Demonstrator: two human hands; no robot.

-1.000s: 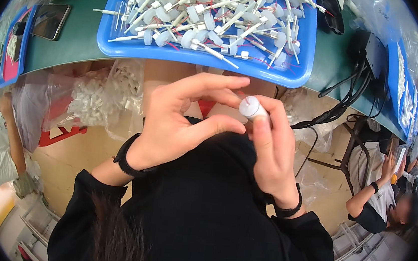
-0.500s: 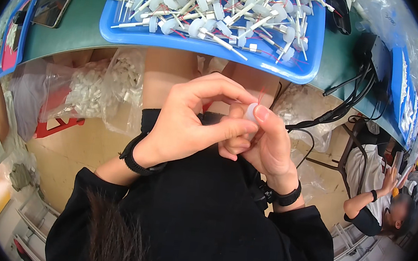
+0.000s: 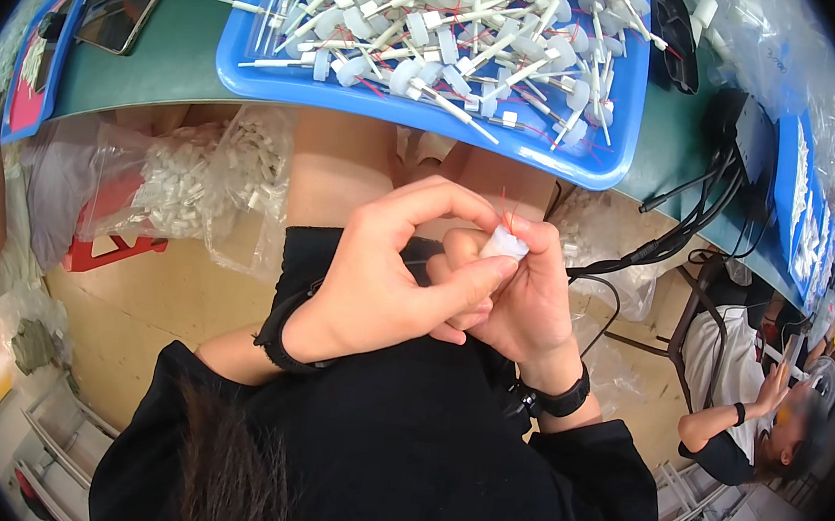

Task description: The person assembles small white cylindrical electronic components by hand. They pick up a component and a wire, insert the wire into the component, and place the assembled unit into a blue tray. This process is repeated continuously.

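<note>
In front of my body both hands meet around a small white plastic piece point(image 3: 505, 244) with thin red wires sticking up from it. My left hand point(image 3: 377, 267) comes from the left with the thumb and a fingertip pinching the piece. My right hand point(image 3: 535, 297) has its thumb against the piece's right side and its other fingers curled beneath. The fingers cover the lower part of the piece. Beyond my hands, a blue tray point(image 3: 587, 168) on the table holds a heap of white rods with pale round discs and red wires.
A phone point(image 3: 119, 16) lies on the green table point(image 3: 180, 67) at left. Black cables point(image 3: 682, 226) hang off the right edge beside a blue tray point(image 3: 789, 186). Below are bags of white parts point(image 3: 179, 182) and a red stool point(image 3: 117, 250). A person point(image 3: 741, 402) sits at right, another at left.
My hands have tipped the white piece, so more of its side shows, and its red wires now point differently. The view has shifted slightly; both hands keep their grip.
</note>
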